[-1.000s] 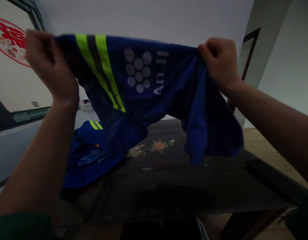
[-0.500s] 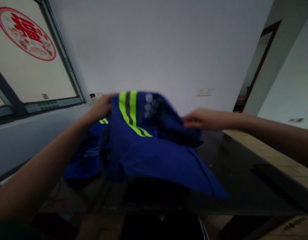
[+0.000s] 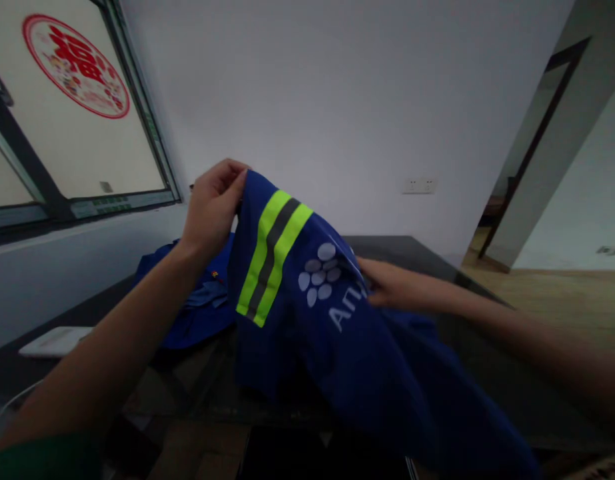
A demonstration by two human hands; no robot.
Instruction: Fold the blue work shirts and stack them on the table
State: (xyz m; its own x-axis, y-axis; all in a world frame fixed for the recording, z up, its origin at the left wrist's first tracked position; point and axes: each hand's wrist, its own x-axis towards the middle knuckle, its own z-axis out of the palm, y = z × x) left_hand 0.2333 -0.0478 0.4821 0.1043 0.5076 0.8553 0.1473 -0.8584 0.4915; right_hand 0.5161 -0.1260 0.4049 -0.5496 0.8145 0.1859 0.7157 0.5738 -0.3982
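A blue work garment (image 3: 287, 340) hangs in front of me, held up over the dark table. It bears a yellow-green and grey reflective stripe, a pale dotted logo and part of some white lettering. My left hand (image 3: 214, 203) pinches its upper left corner between thumb and fingers. Lower and to the right, my right hand (image 3: 384, 283) grips the cloth edge beside the lettering, its fingertips partly hidden by the fabric. The lower right part of the cloth drapes toward me, past the table's front. Behind my left forearm lies a second piece of blue clothing (image 3: 207, 327), partly covered.
The dark glossy table (image 3: 377, 245) stands against a pale wall. A flat white object (image 3: 52, 341) lies at its left, with a white cable (image 3: 12, 400) nearby. A window (image 3: 77, 133) is at the left, a wall socket (image 3: 420, 186) ahead.
The garment has swung round, so its stripe and logo now face me and its lower part hangs to the right. My left hand is higher; my right hand has moved lower.
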